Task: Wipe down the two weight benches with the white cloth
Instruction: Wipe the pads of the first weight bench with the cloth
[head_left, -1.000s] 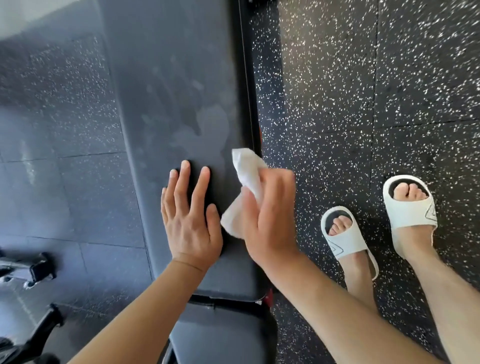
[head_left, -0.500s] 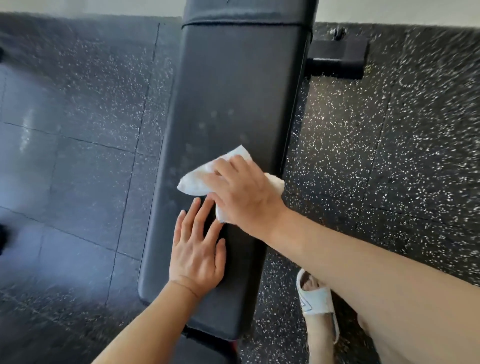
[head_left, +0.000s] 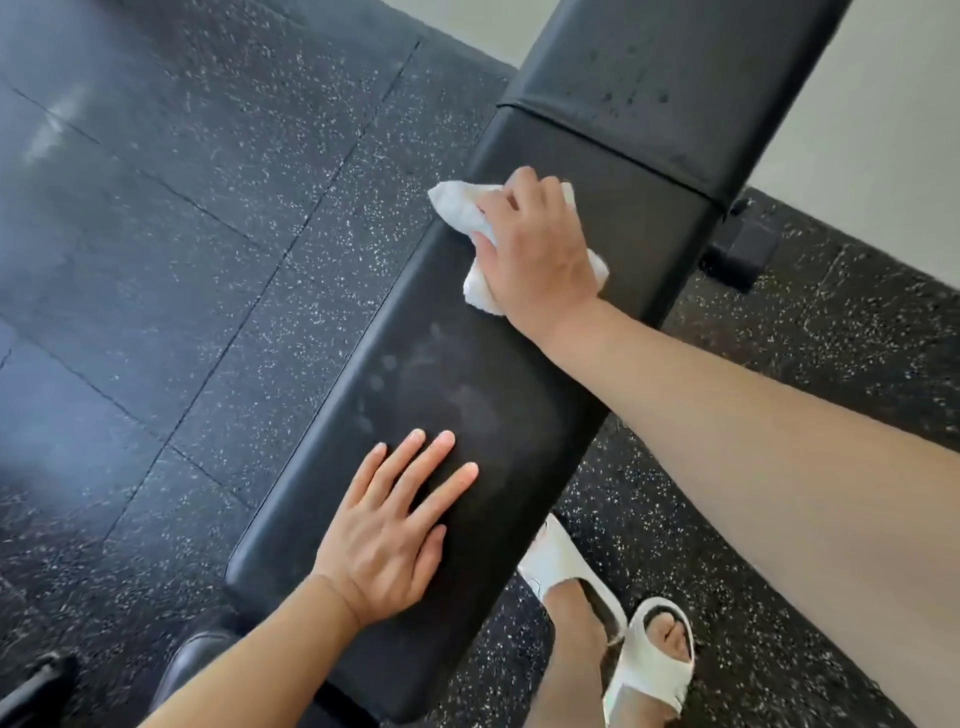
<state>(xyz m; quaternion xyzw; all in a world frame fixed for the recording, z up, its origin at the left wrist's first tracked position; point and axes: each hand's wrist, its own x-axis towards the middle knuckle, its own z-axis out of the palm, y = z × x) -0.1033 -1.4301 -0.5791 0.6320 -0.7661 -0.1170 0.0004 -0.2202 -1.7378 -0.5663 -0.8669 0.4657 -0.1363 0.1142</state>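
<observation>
A long black padded weight bench (head_left: 452, 364) runs from the near centre up to the far right, where a seam divides it from a further pad (head_left: 670, 67) dotted with droplets. My right hand (head_left: 535, 249) grips the crumpled white cloth (head_left: 457, 208) and presses it on the bench just below that seam. My left hand (head_left: 389, 530) rests flat on the near end of the pad, fingers straight and spread. Faint smudges show on the pad between the two hands. Only one bench is in view.
Black speckled rubber floor tiles (head_left: 197, 208) surround the bench. My feet in white slide sandals (head_left: 649, 660) stand just right of the bench's near end. The bench's black foot (head_left: 737, 254) sits at the far right by a pale wall (head_left: 893, 130). Dark equipment lies at the bottom left.
My right hand has slid the cloth farther along the bench, up near the seam. My left hand stays flat on the near end. The view has swung, so the bench now runs diagonally.
</observation>
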